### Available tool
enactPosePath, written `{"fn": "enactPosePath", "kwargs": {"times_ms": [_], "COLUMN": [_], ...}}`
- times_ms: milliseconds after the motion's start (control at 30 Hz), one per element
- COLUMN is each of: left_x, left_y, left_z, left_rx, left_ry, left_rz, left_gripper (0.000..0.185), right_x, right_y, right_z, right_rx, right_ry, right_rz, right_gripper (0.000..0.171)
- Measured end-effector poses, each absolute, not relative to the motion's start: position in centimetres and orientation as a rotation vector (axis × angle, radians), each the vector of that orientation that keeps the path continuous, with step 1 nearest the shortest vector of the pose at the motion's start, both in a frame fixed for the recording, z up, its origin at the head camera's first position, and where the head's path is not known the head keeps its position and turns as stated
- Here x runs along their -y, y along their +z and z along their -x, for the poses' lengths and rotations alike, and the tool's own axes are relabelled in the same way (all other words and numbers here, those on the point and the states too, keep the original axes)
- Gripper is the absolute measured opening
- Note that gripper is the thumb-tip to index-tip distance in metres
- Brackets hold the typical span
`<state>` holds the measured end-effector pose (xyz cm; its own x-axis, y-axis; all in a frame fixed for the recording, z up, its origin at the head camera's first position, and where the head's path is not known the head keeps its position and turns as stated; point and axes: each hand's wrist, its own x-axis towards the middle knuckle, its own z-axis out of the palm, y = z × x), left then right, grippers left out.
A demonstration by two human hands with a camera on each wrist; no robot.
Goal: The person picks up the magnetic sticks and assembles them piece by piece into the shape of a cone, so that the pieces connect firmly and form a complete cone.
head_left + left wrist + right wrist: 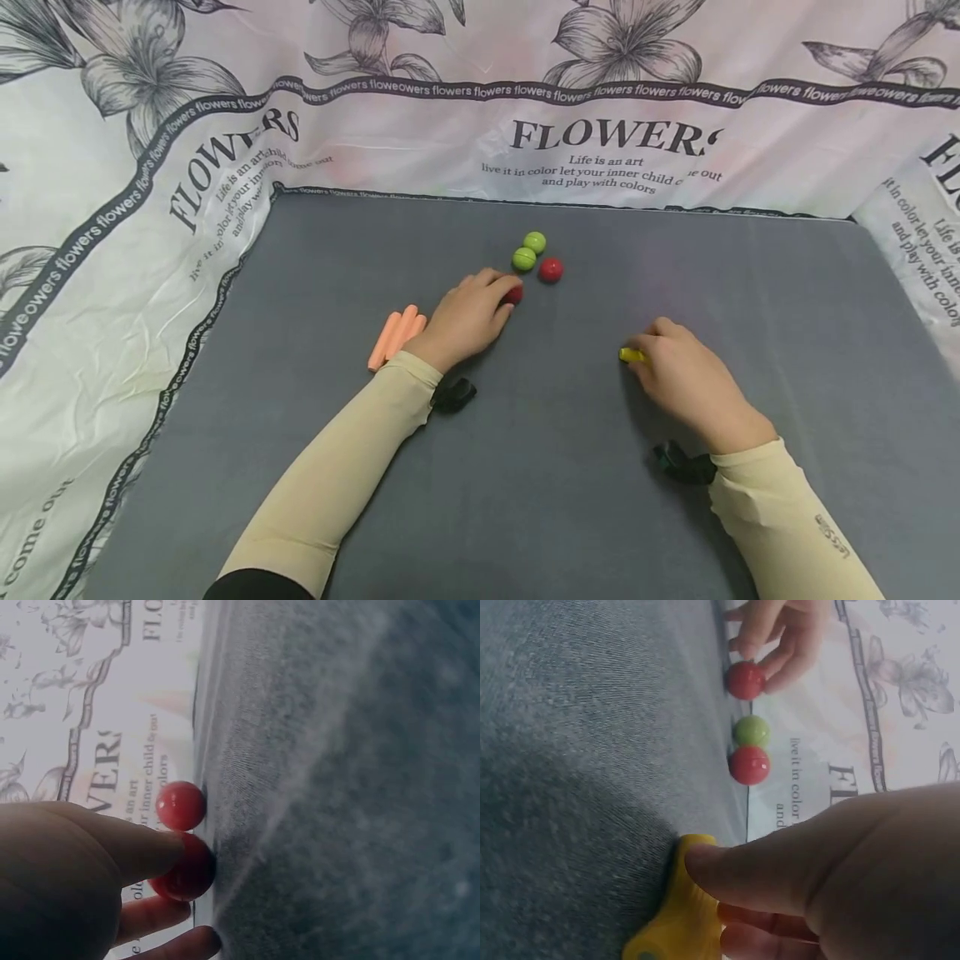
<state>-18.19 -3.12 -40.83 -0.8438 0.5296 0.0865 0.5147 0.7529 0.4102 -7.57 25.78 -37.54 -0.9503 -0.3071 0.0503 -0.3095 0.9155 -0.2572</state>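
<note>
My left hand (468,317) pinches a dark red ball (187,870) between thumb and fingers, down at the grey cloth. Close beyond it lie a second red ball (551,270) and two green balls (524,259), the green ones touching or nearly so. Over on the right, my right hand (686,379) grips a yellow piece (679,907) between thumb and fingers, low over the cloth. This piece widens toward one end, where a dark spot shows; the fingers hide much of it in the head view, and its kind is unclear.
Several orange sticks (395,335) lie side by side left of my left wrist. Grey cloth (525,483) covers the work surface, bordered at the back and sides by a white flower-printed sheet (420,142). Each wrist bears a dark device (453,396).
</note>
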Motion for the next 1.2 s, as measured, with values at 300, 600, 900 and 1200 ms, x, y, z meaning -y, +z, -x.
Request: {"fn": "enactPosePath", "kwargs": {"times_ms": [300,600,900,1200], "left_x": [3.0,3.6,4.0,3.8], "left_y": [-40.8,-40.3,-39.9,-39.2], "left_z": [18.0,17.6,16.9,16.5], "left_rx": [-2.854,-2.805,-2.730,-2.607], "left_ry": [0.692,0.713,0.725,0.704], "left_rz": [-0.853,-0.809,-0.831,-0.866], "left_gripper": [0.030,0.032,0.029,0.031], "right_x": [-25.6,-24.9,-24.1,-23.2], "right_y": [-38.0,-38.1,-38.6,-38.5], "right_z": [7.6,7.8,7.7,7.4], "right_rx": [3.048,3.017,3.016,3.021], "right_ry": [0.433,0.434,0.448,0.483], "right_rz": [-0.515,-0.580,-0.615,-0.638], "right_gripper": [0.017,0.013,0.013,0.015]}}
